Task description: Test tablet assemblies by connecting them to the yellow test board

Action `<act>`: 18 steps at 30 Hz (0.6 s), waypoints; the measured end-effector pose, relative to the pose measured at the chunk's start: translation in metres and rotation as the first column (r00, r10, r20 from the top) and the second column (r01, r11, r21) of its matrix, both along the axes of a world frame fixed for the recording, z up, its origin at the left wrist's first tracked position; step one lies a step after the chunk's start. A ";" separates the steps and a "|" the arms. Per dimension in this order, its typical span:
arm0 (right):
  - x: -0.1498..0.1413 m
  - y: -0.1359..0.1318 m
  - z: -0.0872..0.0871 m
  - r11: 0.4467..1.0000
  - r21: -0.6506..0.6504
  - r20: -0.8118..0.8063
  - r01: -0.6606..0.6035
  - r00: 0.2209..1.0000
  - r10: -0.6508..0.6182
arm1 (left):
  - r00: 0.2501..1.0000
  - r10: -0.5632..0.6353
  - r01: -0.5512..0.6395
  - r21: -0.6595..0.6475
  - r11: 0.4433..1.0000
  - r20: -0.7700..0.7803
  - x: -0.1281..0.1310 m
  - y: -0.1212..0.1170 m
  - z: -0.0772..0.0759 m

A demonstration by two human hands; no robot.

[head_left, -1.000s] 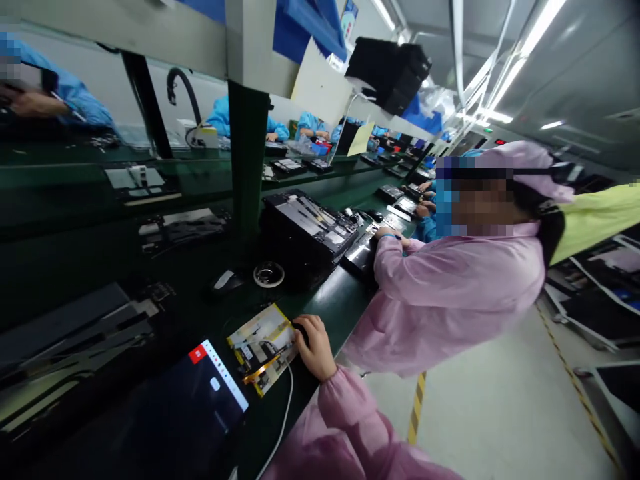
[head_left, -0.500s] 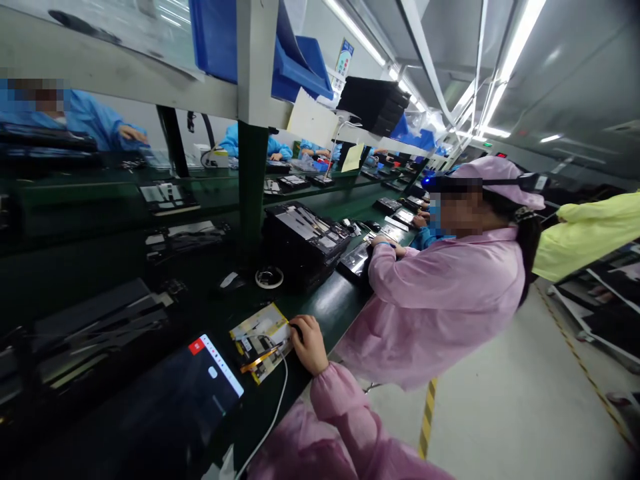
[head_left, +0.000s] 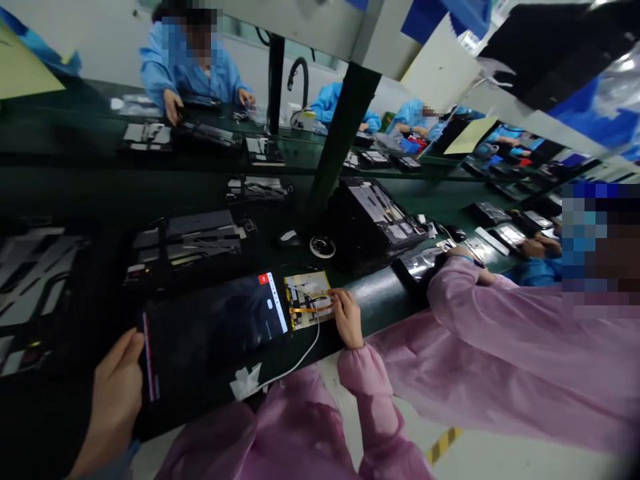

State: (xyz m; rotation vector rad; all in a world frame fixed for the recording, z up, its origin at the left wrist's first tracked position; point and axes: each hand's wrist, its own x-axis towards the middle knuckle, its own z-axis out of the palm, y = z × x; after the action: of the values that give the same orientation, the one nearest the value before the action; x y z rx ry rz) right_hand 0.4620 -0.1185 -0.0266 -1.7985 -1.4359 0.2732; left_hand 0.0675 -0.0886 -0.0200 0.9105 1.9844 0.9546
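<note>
Long dark green table runs down the room, dark green post rising from it to a pale overhead shelf. White wall behind. Pale floor with yellow-black tape.

We count two hands near us: one hand at the front edge of the counter, and one other hand a bit along that edge. Between them we see one black tablet, one gold board and one white cable. Further back on the counter we count one mouse, one round roll of tape and one big black box. We count one person in a pink coat beside us, and at least three people in blue coats across the counter.
</note>
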 end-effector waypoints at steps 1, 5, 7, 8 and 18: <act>0.003 0.005 0.004 0.999 -0.003 0.000 -0.045 0.999 0.045 | 0.999 0.045 -0.046 0.017 0.999 0.020 -0.001 0.003 -0.002; 0.008 0.030 0.014 0.963 -0.045 0.090 -0.267 0.959 0.270 | 0.990 0.098 -0.103 0.040 0.994 0.097 -0.007 0.015 -0.009; 0.008 0.041 0.012 0.946 -0.094 0.144 -0.310 0.936 0.321 | 0.989 0.088 -0.094 0.047 0.994 0.118 -0.009 0.019 -0.012; 0.007 0.045 0.010 0.943 -0.116 0.168 -0.312 0.929 0.328 | 0.991 0.076 -0.083 0.057 0.995 0.114 -0.009 0.021 -0.014; 0.001 0.047 0.007 0.932 -0.182 0.347 -0.315 0.866 0.360 | 1.000 0.010 -0.011 0.035 0.999 0.025 0.000 0.029 -0.010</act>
State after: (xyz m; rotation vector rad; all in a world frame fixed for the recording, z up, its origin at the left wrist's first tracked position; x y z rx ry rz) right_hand 0.4634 -0.0716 -0.0195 -1.7475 -2.0557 0.2005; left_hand 0.0678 -0.0594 -0.0300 0.9040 1.9587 1.0050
